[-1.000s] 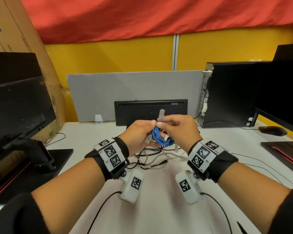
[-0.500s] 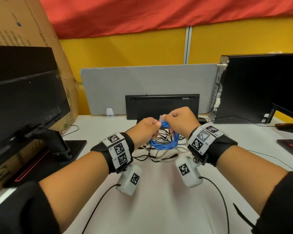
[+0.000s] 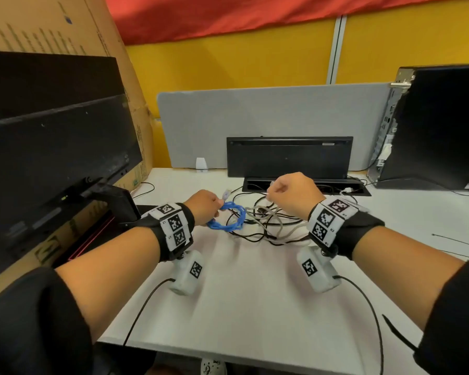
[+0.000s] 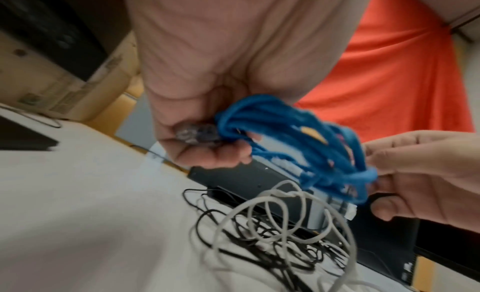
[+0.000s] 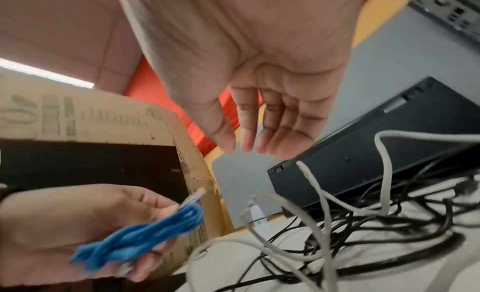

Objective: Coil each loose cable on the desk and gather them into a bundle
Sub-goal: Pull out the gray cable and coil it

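My left hand (image 3: 209,208) grips a coiled blue cable (image 3: 229,221) low over the white desk (image 3: 255,299); a clear plug pokes out past the fingers. The wrist views show the coil (image 4: 285,132) (image 5: 145,239) bunched in that fist. To the right, my right hand (image 3: 287,193) hovers with loosely curled fingers above a loose tangle of grey and black cables (image 3: 268,228). In the right wrist view its fingers (image 5: 259,132) hold nothing, and a grey cable end (image 5: 302,167) rises just below them. In the left wrist view its fingertips (image 4: 389,163) are beside the coil's far end.
A black monitor (image 3: 52,158) on its stand fills the left side, with a cardboard box (image 3: 52,23) behind it. A black upright unit (image 3: 290,156) and a cable slot (image 3: 303,185) sit at the back, by a grey divider (image 3: 255,117). A computer tower (image 3: 431,131) stands on the right.
The hands have come apart and dropped toward the desk. My right hand let go of the blue coil; my left carried it leftward. The head view has swung left.
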Demonstrator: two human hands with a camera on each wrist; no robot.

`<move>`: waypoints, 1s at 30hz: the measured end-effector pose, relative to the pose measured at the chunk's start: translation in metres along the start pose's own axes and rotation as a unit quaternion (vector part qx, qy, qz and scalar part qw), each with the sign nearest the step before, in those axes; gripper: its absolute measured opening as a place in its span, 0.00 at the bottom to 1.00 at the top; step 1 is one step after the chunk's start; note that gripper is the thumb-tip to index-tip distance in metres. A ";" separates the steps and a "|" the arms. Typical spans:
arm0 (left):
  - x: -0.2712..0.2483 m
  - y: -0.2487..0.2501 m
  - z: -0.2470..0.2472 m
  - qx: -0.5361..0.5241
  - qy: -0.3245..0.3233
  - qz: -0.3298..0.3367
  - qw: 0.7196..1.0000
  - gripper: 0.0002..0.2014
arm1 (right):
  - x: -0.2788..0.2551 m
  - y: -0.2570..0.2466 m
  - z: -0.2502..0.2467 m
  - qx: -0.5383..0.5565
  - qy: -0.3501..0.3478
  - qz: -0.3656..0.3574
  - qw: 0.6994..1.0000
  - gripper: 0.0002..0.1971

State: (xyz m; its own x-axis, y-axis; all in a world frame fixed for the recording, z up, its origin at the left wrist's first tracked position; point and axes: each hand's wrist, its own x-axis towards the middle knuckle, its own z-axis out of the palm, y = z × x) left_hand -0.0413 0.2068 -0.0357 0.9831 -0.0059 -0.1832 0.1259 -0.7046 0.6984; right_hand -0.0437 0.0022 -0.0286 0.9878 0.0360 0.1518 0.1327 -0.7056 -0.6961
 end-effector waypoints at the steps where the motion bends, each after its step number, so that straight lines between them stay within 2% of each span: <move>1: 0.000 -0.006 -0.001 0.000 -0.005 -0.017 1.000 0.14 | 0.000 0.000 0.001 -0.037 -0.007 -0.013 0.999 0.07; 5: -0.001 -0.025 0.002 0.045 -0.035 -0.035 0.998 0.10 | 0.004 0.000 0.005 -0.125 -0.085 0.007 0.988 0.16; 8: 0.001 -0.033 0.004 0.085 -0.044 -0.048 0.994 0.13 | 0.003 0.001 0.009 -0.166 -0.146 0.016 0.975 0.17; 11: 0.003 -0.041 0.002 0.178 -0.044 -0.060 0.981 0.15 | 0.003 0.003 0.011 -0.179 -0.168 0.015 0.969 0.16; 13: 0.004 -0.046 0.001 0.249 -0.045 -0.069 0.965 0.14 | 0.005 0.005 0.011 -0.149 -0.169 0.014 0.974 0.13; 16: 0.010 -0.053 0.003 0.293 -0.067 -0.069 0.951 0.13 | 0.010 0.007 0.006 -0.079 -0.151 0.031 0.985 0.13; 20: 0.015 -0.047 0.008 0.253 -0.060 -0.083 0.962 0.16 | 0.017 0.006 -0.008 0.070 -0.097 0.061 0.991 0.11; 22: 0.015 -0.033 0.008 0.247 -0.021 -0.072 0.966 0.16 | 0.021 0.006 -0.017 0.104 -0.071 0.050 0.991 0.11; 24: 0.018 -0.017 0.007 0.222 0.060 -0.027 0.973 0.19 | 0.025 0.005 -0.028 0.109 -0.046 0.029 0.993 0.11; 26: 0.017 0.007 0.007 0.123 0.123 0.083 0.981 0.23 | 0.029 0.004 -0.037 0.115 -0.029 0.011 0.993 0.10; 28: 0.014 0.036 0.008 0.034 0.119 0.204 0.971 0.24 | 0.030 0.002 -0.044 0.120 -0.024 -0.014 0.992 0.10; 30: 0.012 0.066 0.010 0.016 0.088 0.282 0.955 0.19 | 0.029 -0.001 -0.051 0.130 -0.012 -0.039 0.991 0.09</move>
State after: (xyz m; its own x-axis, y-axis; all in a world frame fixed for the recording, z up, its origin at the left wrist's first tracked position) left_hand -0.0221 0.1535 0.0016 0.9012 -0.2728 0.3368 -0.4310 -0.6463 0.6297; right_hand -0.0192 -0.0322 0.0118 0.9750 0.1023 0.1974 0.2221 -0.4941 -0.8406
